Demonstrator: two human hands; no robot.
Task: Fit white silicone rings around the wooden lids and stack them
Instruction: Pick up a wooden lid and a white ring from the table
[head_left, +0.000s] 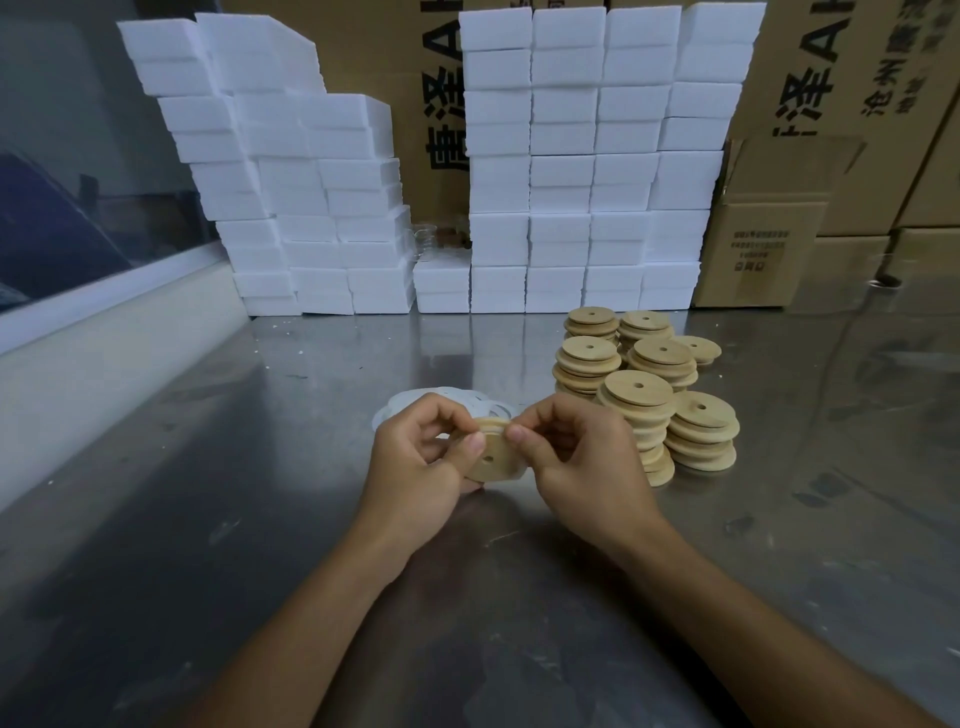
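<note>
1. Steel desk across the whole lower view, scuffed and reflective.
2. White foam blocks stacked in tall columns along the far edge, with cardboard boxes behind and to the right.
3. Stacks of wooden lids standing right of centre on the desk, each lid round with a small centre hole, the piles close together and some leaning.
4. Both forearms reaching in from the bottom edge, converging toward mid-desk, wrists raised off the surface.
5. Left hand with fingers curled, thumb lying on the near face of one wooden lid; grip closed on that lid.
6. Right hand opposite, fingers curled, thumb and forefinger pinching at the lid's upper edge; grip closed there too, just beside the nearest stack.
7. Held lid tilted toward the camera, above the desk, between both hands.
8. Loose white silicone rings lying flat in a small heap just behind the left hand.
9. Whether a ring already sits around the held lid: cannot tell.
</note>
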